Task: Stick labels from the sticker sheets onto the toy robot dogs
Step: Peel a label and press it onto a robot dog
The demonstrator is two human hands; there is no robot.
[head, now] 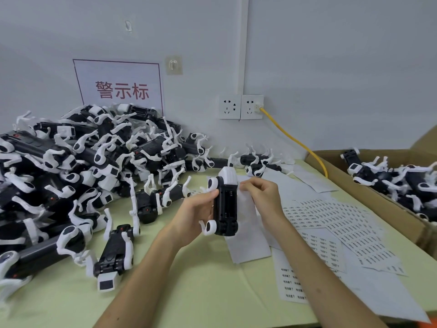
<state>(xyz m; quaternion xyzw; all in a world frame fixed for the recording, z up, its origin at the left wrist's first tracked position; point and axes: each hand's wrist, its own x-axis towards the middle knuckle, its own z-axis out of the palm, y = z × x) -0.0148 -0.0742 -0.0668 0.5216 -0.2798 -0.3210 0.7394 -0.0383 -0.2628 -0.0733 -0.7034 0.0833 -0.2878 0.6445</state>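
Presently, on the head view, I note the left hand (201, 209) gripping one toy robot dog (225, 204) above mid-table, fingers curled round its left flank, black underside toward me. The right hand (262, 192) sits at the dog's right edge, fingertips pinched together; whether they hold a label I cannot tell. Sticker sheets (331, 216) lie just right of the hands on the table (189, 292).

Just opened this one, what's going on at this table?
A person is labelling toy robot dogs. The left hand grips a toy dog underside-up above the table. The right hand has its fingertips pinched at the dog's right edge; whether they hold a label is too small to tell. Sticker sheets lie to the right, a pile of dogs to the left, more in a cardboard box.
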